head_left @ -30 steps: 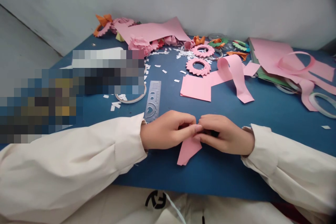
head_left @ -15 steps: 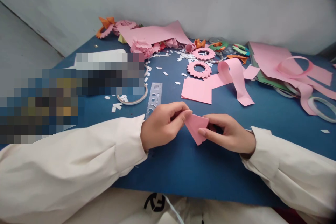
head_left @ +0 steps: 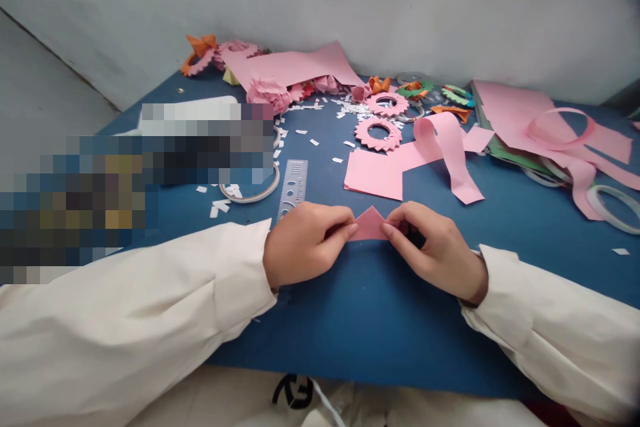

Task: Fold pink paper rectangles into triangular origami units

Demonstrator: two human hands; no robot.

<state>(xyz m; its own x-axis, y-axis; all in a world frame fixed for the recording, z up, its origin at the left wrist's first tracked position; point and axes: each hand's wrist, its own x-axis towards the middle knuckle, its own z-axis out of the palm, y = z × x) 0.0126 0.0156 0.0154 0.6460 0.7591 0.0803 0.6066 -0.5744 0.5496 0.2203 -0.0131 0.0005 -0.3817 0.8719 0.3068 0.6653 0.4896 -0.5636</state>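
Note:
A small piece of folded pink paper (head_left: 371, 226) is held between my two hands, its peak pointing away from me and its long edge towards me. My left hand (head_left: 313, 240) pinches its left corner between thumb and forefinger. On the other side, my right hand (head_left: 434, 245) pinches the right corner in the same way. Just beyond the hands lies a stack of pink paper squares (head_left: 375, 174). A clear plastic ruler (head_left: 293, 187) with cut-out shapes sits behind my left hand.
Pink folded rings (head_left: 379, 135), a curled pink strip (head_left: 453, 153) and white paper scraps (head_left: 355, 107) lie farther back. Pink sheets (head_left: 520, 107) and a tape roll (head_left: 617, 207) are at right. Another tape roll (head_left: 250, 199) lies left, near a blurred patch. A wall (head_left: 320, 7) stands behind the blue table (head_left: 370, 320).
The pink paper has turned so its peak points away from me, and its long edge now faces me. My right hand has shifted from its side to its right corner.

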